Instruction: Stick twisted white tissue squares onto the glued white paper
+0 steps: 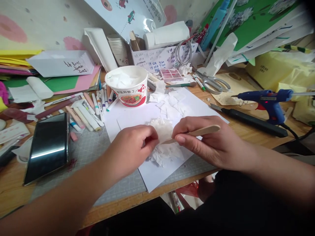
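Observation:
My left hand is closed in a pinch on a crumpled white tissue piece that lies on a white paper sheet in the middle of the desk. My right hand is closed round a flat wooden stick, whose tip rests on the tissue beside my left fingers. Several small white tissue squares lie on the sheet just beyond the hands.
A paper bowl holding tissue stands behind the sheet, with markers to its left. A phone lies at the left on the grey cutting mat. Scissors, a blue glue gun and a black knife lie to the right.

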The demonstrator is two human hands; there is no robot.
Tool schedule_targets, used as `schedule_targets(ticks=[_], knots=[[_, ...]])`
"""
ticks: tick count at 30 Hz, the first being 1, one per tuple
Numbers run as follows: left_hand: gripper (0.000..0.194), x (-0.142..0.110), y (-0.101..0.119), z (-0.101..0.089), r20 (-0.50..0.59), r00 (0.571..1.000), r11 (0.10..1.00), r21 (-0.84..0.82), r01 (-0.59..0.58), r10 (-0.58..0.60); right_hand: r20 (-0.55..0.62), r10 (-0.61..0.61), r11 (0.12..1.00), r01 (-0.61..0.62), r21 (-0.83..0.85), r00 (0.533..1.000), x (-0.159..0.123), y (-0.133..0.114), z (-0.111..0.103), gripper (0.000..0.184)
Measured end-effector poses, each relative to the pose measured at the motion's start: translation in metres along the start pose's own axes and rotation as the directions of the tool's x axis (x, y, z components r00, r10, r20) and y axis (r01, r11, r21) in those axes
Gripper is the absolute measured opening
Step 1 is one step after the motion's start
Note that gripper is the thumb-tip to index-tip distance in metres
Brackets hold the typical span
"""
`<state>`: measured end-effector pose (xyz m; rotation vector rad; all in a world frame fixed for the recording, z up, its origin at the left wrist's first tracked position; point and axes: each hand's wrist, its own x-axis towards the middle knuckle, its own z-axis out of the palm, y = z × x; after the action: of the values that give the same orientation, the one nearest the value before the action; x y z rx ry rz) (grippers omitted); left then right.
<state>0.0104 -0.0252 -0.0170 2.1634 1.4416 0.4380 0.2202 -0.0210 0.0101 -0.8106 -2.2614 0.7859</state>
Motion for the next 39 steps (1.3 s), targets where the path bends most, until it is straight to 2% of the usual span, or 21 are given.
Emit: schedule_targets(ticks=[8,11,14,17,19,22,25,27,30,33,36,37,39], knots=[[0.007,-0.001,-0.003,-0.001,-0.100,0.991,0.996,-0.009,-0.088,0.087,0.082,-0.088,0.976,0.103,-0.194,0.993,0.007,-0.003,0.017,0.013],[0.012,0.000,-0.005,-0.003,-0.077,0.989,0.988,-0.080,-0.131,0.125,0.160,-0.100,0.951,0.142,-0.276,0.982,0.012,-0.008,0.027,0.019],[0.011,0.002,-0.007,-0.003,-0.048,0.989,0.984,-0.106,-0.146,0.141,0.190,-0.081,0.959,0.129,-0.251,0.978,0.015,-0.007,0.029,0.019],[0.008,0.004,-0.009,-0.002,-0.066,0.990,0.990,-0.065,-0.126,0.122,0.055,0.000,0.996,0.005,-0.091,0.999,0.013,-0.002,0.022,0.016],[0.007,0.004,-0.009,-0.002,-0.064,0.992,0.992,-0.051,-0.113,0.110,-0.066,0.070,0.996,-0.066,0.068,0.995,0.009,0.000,0.014,0.018],[0.010,0.003,-0.009,-0.003,-0.055,0.991,0.991,-0.050,-0.127,0.124,-0.240,0.153,0.955,-0.082,0.285,0.959,0.003,0.001,0.000,0.021],[0.016,-0.001,-0.010,-0.002,-0.064,0.972,0.975,0.004,-0.224,0.224,-0.387,0.202,0.930,-0.052,0.365,0.900,-0.003,0.006,-0.018,0.019],[0.019,-0.002,-0.011,0.001,-0.041,0.957,0.955,0.078,-0.285,0.288,-0.457,0.217,0.939,-0.057,0.338,0.862,-0.008,0.015,-0.031,0.018],[0.015,-0.003,-0.011,0.004,-0.032,0.944,0.932,0.172,-0.319,0.329,-0.490,0.245,0.963,-0.153,0.221,0.837,-0.014,0.033,-0.048,0.017],[0.010,-0.001,-0.011,0.006,-0.060,0.928,0.910,0.226,-0.347,0.368,-0.456,0.278,0.959,-0.272,0.079,0.846,-0.018,0.048,-0.054,0.018],[0.016,0.000,-0.010,0.005,-0.055,0.919,0.897,0.251,-0.365,0.390,-0.400,0.232,0.944,-0.304,-0.125,0.887,-0.019,0.057,-0.052,0.021],[0.018,0.000,-0.009,0.004,-0.054,0.920,0.896,0.256,-0.362,0.387,-0.385,0.234,0.938,-0.312,-0.152,0.893,-0.020,0.059,-0.051,0.023],[0.018,-0.002,-0.008,0.003,-0.055,0.923,0.898,0.261,-0.354,0.380,-0.377,0.279,0.936,-0.337,-0.098,0.883,-0.020,0.063,-0.051,0.026]])
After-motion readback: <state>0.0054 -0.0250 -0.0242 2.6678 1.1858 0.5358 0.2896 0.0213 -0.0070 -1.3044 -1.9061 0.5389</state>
